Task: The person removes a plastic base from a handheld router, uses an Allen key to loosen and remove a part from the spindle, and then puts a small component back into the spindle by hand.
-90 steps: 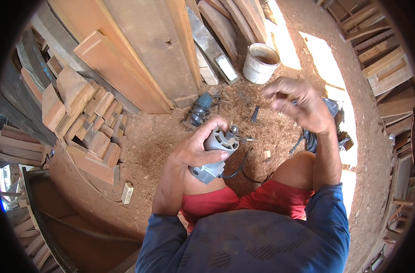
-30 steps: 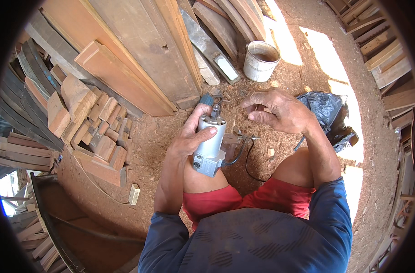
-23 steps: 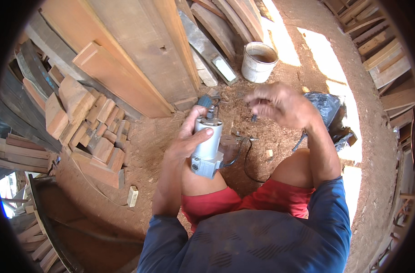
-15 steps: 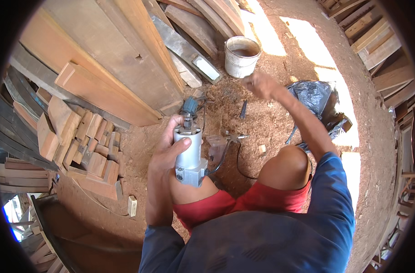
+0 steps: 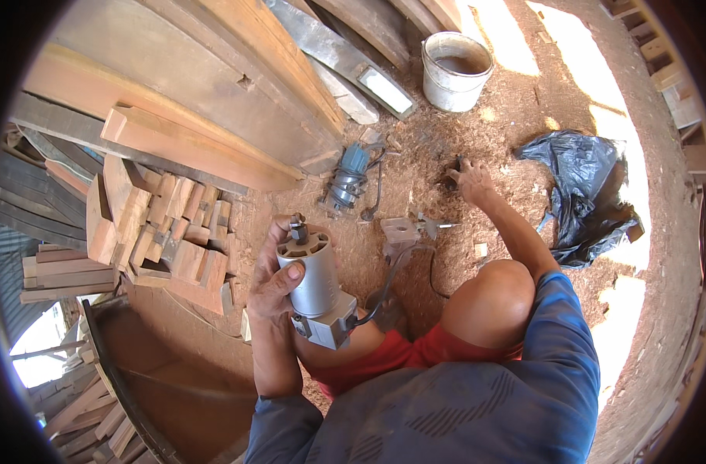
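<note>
Gripping a grey router motor (image 5: 316, 280) upright, the left hand (image 5: 274, 280) wrapped its barrel; the right hand (image 5: 469, 179) apparently pinched something small, indistinct, on sawdust.

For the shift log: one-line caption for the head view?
Left hand holds a grey router motor upright; right hand reaches a small dark tool on the sawdust floor.
</note>
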